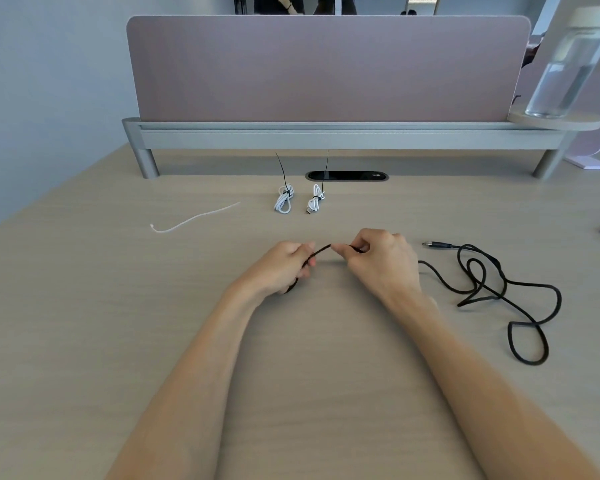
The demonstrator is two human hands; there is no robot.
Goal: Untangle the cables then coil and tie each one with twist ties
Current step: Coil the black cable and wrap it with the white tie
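Note:
A long black cable (506, 289) lies in loose loops on the desk at the right, its USB plug (437, 244) pointing left. One end of it runs between my hands. My left hand (284, 265) grips that end, and my right hand (378, 258) pinches the cable a little further along. Two coiled white cables, one at the left (284, 199) and one at the right (315, 201), lie farther back, each tied with a black tie. A loose white tie (191, 218) lies at the left.
A pink divider panel (326, 67) on a grey rail (326, 135) closes off the back of the desk (84, 306). A black cable slot (347, 176) sits below it. A clear water bottle (565, 71) stands on a small shelf at the back right.

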